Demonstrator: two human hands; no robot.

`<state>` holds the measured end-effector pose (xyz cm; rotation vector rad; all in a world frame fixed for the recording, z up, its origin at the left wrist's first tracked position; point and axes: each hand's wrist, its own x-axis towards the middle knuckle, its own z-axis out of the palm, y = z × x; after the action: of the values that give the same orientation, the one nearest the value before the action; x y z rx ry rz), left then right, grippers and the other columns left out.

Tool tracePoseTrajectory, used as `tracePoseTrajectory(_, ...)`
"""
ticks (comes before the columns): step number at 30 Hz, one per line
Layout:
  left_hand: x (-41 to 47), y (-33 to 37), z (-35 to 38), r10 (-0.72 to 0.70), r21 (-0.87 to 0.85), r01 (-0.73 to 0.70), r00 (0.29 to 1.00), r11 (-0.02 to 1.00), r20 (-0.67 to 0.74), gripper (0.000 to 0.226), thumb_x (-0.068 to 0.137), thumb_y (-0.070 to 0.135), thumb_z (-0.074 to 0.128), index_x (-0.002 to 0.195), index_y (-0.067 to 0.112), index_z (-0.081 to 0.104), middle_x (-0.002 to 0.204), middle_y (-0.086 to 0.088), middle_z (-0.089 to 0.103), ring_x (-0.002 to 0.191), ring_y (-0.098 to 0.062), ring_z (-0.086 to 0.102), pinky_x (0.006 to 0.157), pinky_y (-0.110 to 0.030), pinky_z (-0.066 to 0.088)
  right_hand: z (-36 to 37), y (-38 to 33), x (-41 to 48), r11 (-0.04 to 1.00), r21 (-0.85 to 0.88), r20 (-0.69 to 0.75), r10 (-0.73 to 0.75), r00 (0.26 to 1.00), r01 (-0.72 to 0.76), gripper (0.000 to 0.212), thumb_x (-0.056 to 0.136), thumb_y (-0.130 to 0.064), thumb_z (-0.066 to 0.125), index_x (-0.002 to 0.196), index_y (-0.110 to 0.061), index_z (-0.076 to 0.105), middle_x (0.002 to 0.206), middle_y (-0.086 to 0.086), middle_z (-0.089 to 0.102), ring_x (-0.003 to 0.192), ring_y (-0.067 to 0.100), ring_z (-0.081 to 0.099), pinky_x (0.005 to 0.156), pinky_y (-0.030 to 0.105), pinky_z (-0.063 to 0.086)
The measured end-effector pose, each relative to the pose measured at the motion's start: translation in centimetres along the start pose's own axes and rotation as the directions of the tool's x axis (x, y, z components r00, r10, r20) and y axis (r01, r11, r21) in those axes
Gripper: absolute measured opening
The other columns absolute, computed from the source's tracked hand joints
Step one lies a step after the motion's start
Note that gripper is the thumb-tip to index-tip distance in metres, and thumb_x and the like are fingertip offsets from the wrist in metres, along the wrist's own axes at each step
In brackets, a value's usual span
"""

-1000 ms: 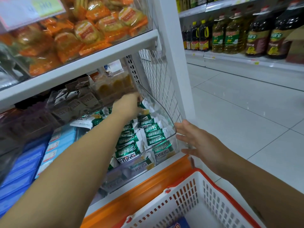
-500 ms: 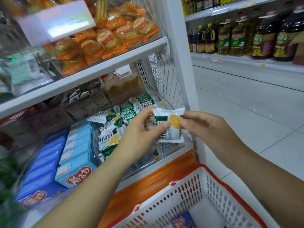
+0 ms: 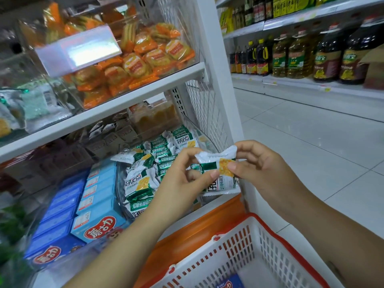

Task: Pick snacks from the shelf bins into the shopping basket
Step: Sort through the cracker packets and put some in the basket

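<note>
A white-and-green snack packet (image 3: 218, 169) with a yellow cracker picture is held up in front of the shelf between both hands. My left hand (image 3: 182, 173) pinches its left side and my right hand (image 3: 259, 165) pinches its right side. Behind them, a clear bin (image 3: 122, 190) on the lower shelf holds several packets of the same kind (image 3: 143, 179). The white shopping basket (image 3: 259, 242) with a red rim sits below my hands at the bottom right. A blue pack (image 3: 228, 284) lies in its bottom.
Blue boxes (image 3: 93, 206) fill the bin to the left. Orange snack packets (image 3: 141, 61) sit in a clear bin on the shelf above. A white upright post (image 3: 218, 80) ends the shelf. Oil bottles (image 3: 311, 57) line the far shelf across the tiled aisle.
My left hand drew a packet out of the bin and brought it toward me. My right hand came in and took its other side; the packet now sits a little closer and higher.
</note>
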<state>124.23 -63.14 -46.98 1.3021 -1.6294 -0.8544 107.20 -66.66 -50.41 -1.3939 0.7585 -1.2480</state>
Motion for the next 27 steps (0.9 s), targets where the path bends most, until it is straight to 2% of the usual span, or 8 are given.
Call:
tracePoseTrajectory(2, 0.0, 0.1, 0.2, -0.019, -0.044, 0.017, 0.999, 0.999, -0.034, 0.023, 0.082, 0.034, 0.064, 0.098, 0.018, 0.057, 0.096, -0.013, 0.061, 0.068, -0.015, 0.06, 0.067, -0.029, 0.052, -0.1, -0.1, 0.0, 1.0, 0.011, -0.001, -0.006, 1.0, 0.006, 0.024, 0.086, -0.005, 0.063, 0.097, -0.027, 0.063, 0.098, -0.008, 0.072, 0.086, 0.011, 0.07, 0.077, 0.034, 0.056)
tracePoseTrajectory(5, 0.1, 0.3, 0.7, -0.128, -0.277, 0.097, 0.987, 0.956, -0.095, 0.005, 0.087, 0.014, 0.058, 0.091, 0.01, 0.059, 0.086, -0.005, 0.064, 0.067, -0.012, 0.066, 0.056, -0.022, 0.053, 0.1, -0.1, -0.1, 1.0, 0.003, 0.015, -0.011, 1.0, 0.011, 0.024, 0.087, -0.005, 0.063, 0.097, -0.027, 0.062, 0.098, -0.007, 0.071, 0.084, 0.011, 0.07, 0.072, 0.034, 0.058)
tracePoseTrajectory(7, 0.2, 0.5, 1.1, -0.209, -0.409, 0.151, 0.973, 0.9, -0.1, 0.006, 0.089, 0.007, 0.056, 0.088, 0.012, 0.06, 0.077, -0.002, 0.067, 0.061, -0.009, 0.063, 0.05, -0.018, 0.048, 0.4, -0.1, -0.2, 1.0, 0.0, 0.028, -0.012, 1.0, 0.012, 0.024, 0.087, -0.006, 0.063, 0.098, -0.028, 0.06, 0.099, -0.005, 0.07, 0.084, 0.011, 0.07, 0.07, 0.034, 0.059)
tracePoseTrajectory(11, 0.3, 0.5, 1.4, -0.282, -0.601, 0.189, 0.957, 0.776, -0.062, 0.01, 0.081, 0.01, 0.058, 0.09, 0.009, 0.062, 0.076, -0.007, 0.069, 0.064, -0.015, 0.062, 0.058, -0.026, 0.051, 0.7, -0.1, -0.3, 0.998, 0.055, 0.044, 0.019, 0.999, -0.022, 0.025, 0.09, -0.004, 0.059, 0.099, -0.027, 0.056, 0.099, -0.004, 0.069, 0.085, 0.01, 0.07, 0.068, 0.031, 0.059)
tracePoseTrajectory(15, 0.3, 0.7, 1.3, -0.344, -0.65, 0.236, 0.938, 0.722, -0.042, 0.015, 0.093, 0.012, 0.05, 0.097, 0.005, 0.063, 0.074, -0.006, 0.069, 0.059, -0.014, 0.06, 0.054, -0.022, 0.052, 0.9, 0.0, -0.3, 0.995, 0.08, 0.057, 0.051, 0.997, -0.055, 0.024, 0.091, -0.004, 0.056, 0.099, -0.027, 0.055, 0.099, -0.005, 0.07, 0.086, 0.012, 0.071, 0.068, 0.032, 0.059)
tracePoseTrajectory(20, 0.4, 0.5, 1.0, -0.395, -0.661, 0.273, 0.918, 0.698, -0.038, 0.017, 0.094, 0.018, 0.05, 0.093, 0.008, 0.064, 0.082, -0.006, 0.07, 0.084, -0.028, 0.052, 0.071, -0.037, 0.05, 0.9, 0.2, -0.2, 0.99, 0.101, 0.056, 0.089, 0.994, -0.095, 0.022, 0.091, -0.008, 0.058, 0.097, -0.03, 0.056, 0.102, -0.006, 0.071, 0.091, 0.016, 0.07, 0.076, 0.036, 0.058)
tracePoseTrajectory(23, 0.3, 0.4, 0.9, -0.397, -0.653, 0.281, 0.917, 0.703, -0.033, 0.018, 0.096, 0.019, 0.049, 0.093, 0.009, 0.064, 0.083, -0.005, 0.073, 0.075, -0.021, 0.066, 0.07, -0.035, 0.054, 0.8, 0.2, -0.2, 0.988, 0.096, 0.053, 0.117, 0.992, -0.121, 0.02, 0.091, -0.011, 0.058, 0.099, -0.029, 0.056, 0.103, -0.006, 0.071, 0.092, 0.016, 0.07, 0.081, 0.039, 0.058)
tracePoseTrajectory(27, 0.5, 0.7, 1.0, -0.415, -0.659, 0.285, 0.909, 0.696, -0.044, 0.019, 0.096, 0.019, 0.05, 0.092, 0.009, 0.065, 0.082, -0.006, 0.073, 0.068, -0.019, 0.069, 0.074, -0.036, 0.052, 0.6, -0.2, -0.2, 0.993, 0.018, 0.1, 0.115, 0.988, -0.117, 0.022, 0.088, -0.015, 0.062, 0.104, -0.03, 0.056, 0.104, -0.006, 0.07, 0.092, 0.013, 0.07, 0.078, 0.038, 0.059)
